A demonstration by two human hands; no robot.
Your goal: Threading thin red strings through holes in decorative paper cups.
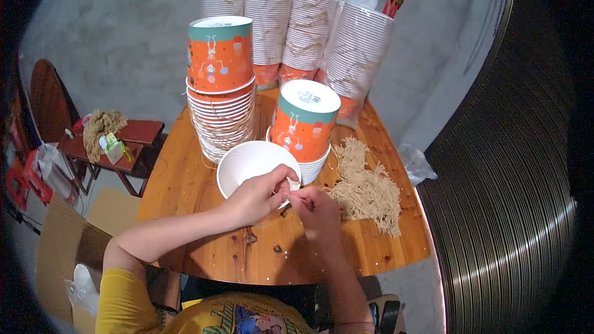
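Observation:
A white paper bucket [242, 164] lies tilted on the wooden table in front of me, its opening turned up toward me. My left hand [260, 196] is closed at the bucket's right rim, with fingers and thumb curled over the edge. Against that same spot, my right hand [317, 211] makes a pinch, its fingertips almost touching the left ones. What the right fingertips hold is too small to make out. To the right of my hands lies a loose heap of tan strings [368, 192].
Behind the bucket stand two upside-down stacks of orange and green paper buckets, a tall one [221, 62] and a shorter one [303, 127]. Several plastic-wrapped stacks [359, 43] line the table's back. A ribbed metal shutter [507, 185] is at right, a red bench [139, 131] at left.

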